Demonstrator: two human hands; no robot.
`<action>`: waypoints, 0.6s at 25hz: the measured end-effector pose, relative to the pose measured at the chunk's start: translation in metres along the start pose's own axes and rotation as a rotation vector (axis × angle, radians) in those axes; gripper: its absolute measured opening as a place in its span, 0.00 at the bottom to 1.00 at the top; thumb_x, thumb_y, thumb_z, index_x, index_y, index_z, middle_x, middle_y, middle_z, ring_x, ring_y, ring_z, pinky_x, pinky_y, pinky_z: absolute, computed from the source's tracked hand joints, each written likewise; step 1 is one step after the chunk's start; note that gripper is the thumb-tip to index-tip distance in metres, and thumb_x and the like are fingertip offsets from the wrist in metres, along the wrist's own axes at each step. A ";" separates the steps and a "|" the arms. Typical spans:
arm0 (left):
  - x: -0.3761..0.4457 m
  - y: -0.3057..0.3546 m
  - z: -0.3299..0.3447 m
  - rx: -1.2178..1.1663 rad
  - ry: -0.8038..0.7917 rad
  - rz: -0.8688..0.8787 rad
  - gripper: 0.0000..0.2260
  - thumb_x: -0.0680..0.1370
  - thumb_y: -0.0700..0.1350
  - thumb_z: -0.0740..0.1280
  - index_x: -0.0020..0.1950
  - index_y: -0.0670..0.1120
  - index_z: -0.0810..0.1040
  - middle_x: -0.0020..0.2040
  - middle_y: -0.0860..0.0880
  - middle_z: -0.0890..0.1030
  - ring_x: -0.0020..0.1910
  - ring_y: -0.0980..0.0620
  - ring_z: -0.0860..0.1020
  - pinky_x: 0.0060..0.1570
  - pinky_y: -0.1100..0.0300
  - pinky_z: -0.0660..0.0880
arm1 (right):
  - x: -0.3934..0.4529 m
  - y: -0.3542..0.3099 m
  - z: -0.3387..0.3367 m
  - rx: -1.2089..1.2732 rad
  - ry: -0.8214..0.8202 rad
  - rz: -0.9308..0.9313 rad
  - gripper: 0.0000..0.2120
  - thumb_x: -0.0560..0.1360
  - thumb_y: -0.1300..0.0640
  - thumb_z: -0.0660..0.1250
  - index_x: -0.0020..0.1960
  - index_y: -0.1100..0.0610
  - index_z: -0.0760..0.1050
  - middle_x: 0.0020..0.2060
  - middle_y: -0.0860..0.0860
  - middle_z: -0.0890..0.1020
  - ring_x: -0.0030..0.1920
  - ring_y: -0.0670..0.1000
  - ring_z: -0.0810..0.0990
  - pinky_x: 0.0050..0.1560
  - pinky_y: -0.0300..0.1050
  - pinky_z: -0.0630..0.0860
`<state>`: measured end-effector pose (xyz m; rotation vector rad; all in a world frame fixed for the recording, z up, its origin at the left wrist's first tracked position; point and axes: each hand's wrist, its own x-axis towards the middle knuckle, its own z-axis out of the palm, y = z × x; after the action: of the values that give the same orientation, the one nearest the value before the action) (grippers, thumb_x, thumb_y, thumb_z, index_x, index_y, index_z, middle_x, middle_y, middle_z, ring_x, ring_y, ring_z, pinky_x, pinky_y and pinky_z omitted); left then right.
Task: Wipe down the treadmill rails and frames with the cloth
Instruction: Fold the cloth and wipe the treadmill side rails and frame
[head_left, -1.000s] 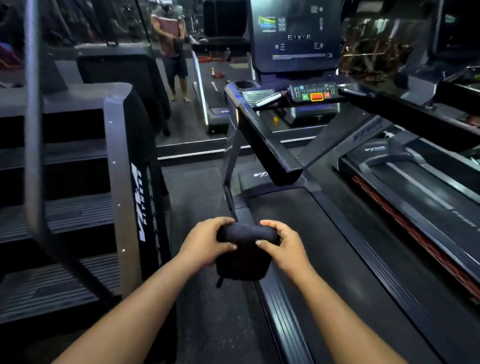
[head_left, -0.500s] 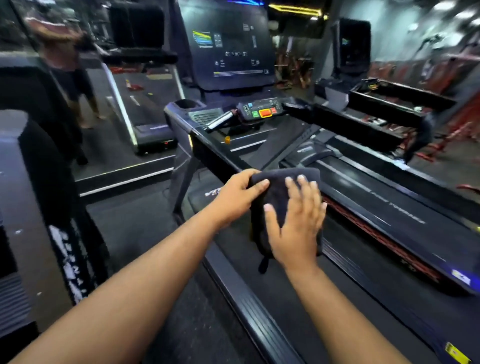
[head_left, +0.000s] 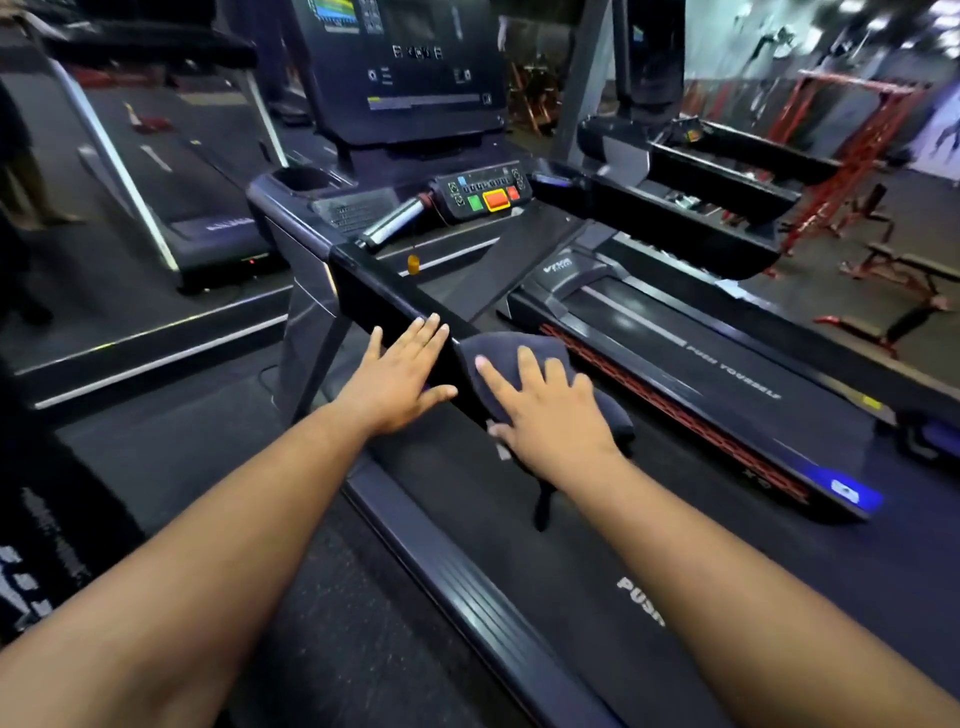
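Head view: "PUSH YOURSELF" lettering (head_left: 733, 373) beside cloth (head_left: 511, 358)

The rail (head_left: 395, 304) runs from the console (head_left: 483, 195) toward the camera. The left hand (head_left: 400, 371) is laid flat on the rail's near end; the cloth (head_left: 519, 364) is draped over that end just to the right, with the right hand (head_left: 550, 415) spread on top. Below lies the belt (head_left: 519, 545), edged on the left by the side frame (head_left: 467, 587). A second treadmill (head_left: 701, 374) stands to the right, and racks (head_left: 857, 156) are seen behind it.
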<state>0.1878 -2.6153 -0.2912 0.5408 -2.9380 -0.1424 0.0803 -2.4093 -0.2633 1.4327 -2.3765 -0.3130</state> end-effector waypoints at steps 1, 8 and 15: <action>0.002 0.002 0.002 -0.009 0.006 0.041 0.37 0.81 0.64 0.56 0.82 0.49 0.43 0.82 0.52 0.41 0.81 0.53 0.42 0.76 0.38 0.42 | -0.026 0.007 0.006 -0.055 0.050 -0.033 0.42 0.72 0.34 0.68 0.80 0.43 0.54 0.76 0.60 0.63 0.67 0.65 0.69 0.52 0.59 0.72; 0.033 -0.017 0.000 0.008 0.094 0.231 0.38 0.77 0.60 0.65 0.82 0.49 0.52 0.82 0.51 0.55 0.81 0.54 0.49 0.76 0.38 0.41 | 0.030 -0.017 -0.012 0.122 -0.197 0.020 0.39 0.79 0.34 0.58 0.77 0.36 0.34 0.81 0.56 0.41 0.77 0.67 0.52 0.62 0.71 0.65; 0.076 -0.057 -0.008 0.114 0.257 0.671 0.36 0.76 0.71 0.56 0.74 0.48 0.70 0.67 0.45 0.74 0.67 0.43 0.72 0.69 0.42 0.64 | 0.003 -0.006 -0.006 -0.004 -0.025 0.217 0.36 0.74 0.28 0.51 0.78 0.35 0.46 0.75 0.55 0.66 0.69 0.63 0.68 0.60 0.69 0.66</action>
<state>0.1384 -2.6959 -0.2804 -0.3989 -2.7071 0.1604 0.0861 -2.4151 -0.2597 1.1608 -2.5211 -0.2810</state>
